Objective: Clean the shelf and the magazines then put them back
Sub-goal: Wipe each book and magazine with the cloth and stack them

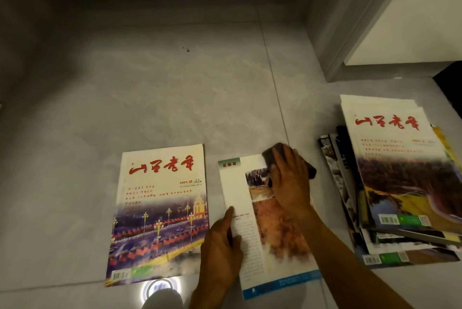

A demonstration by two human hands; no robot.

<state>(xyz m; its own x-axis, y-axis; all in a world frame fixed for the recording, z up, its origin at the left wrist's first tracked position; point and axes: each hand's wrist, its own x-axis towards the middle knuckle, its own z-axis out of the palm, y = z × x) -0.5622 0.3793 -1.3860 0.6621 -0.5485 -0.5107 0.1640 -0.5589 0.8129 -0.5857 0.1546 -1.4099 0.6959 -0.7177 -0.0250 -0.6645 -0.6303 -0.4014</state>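
Nearest: left hand flat on the near-left edge of the middle magazine, fingers straight and pressing, pinning it to the floor. This magazine lies back cover up, between the other 2 groups.

Right hand just beyond, on the far-right part of the same magazine, palm down on a dark cloth. Fingers spread over the cloth and bent onto it; whether they clutch it or only press it, cannot tell.

Left: 1 magazine with red title, face up, alone on the floor, just beside the middle one, not touching it as far as visible.

Right: loose stack of magazines, edges fanned out unevenly, top cover bearing the same red title.

Handling judgement: thin, light, floppy; glossy covers likely slide on smooth tile, so 1 hand must pin while the other wipes. Lift by the spine edge, flat, to avoid creasing. The stack would probably slip if carried whole.

Containers: none in view. Far right, a pale panel stands upright; whether it is the shelf, cannot tell.
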